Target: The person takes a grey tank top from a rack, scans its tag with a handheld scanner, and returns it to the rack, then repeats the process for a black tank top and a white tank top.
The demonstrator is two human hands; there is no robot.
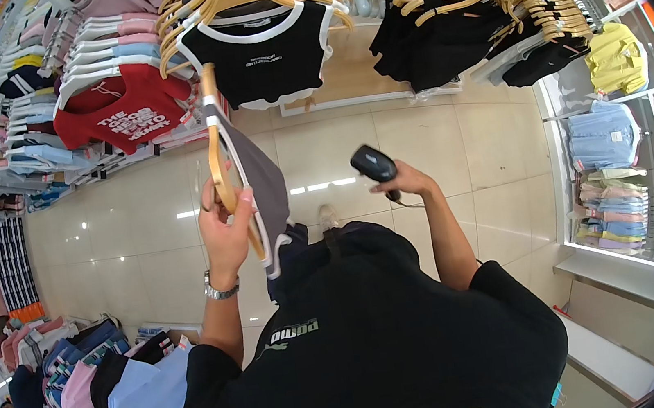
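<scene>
My left hand (pixel 224 224) grips a wooden hanger (pixel 216 148) that carries a grey top with white trim (pixel 262 181), held up edge-on in front of me. My right hand (pixel 405 184) holds a black handheld scanner (pixel 374 163), its head turned toward the grey top a short way to its left. A metal watch sits on my left wrist (pixel 221 289). I wear a black shirt with a white logo.
A rack of black tops with white trim on wooden hangers (pixel 256 40) hangs straight ahead, more black garments (pixel 468 20) to the right. Folded and hung shirts (pixel 95 102) fill the left, pastel shirts (pixel 121 396) lower left. A glass display (pixel 627 164) stands right. Pale tiled floor (pixel 125 239) lies below.
</scene>
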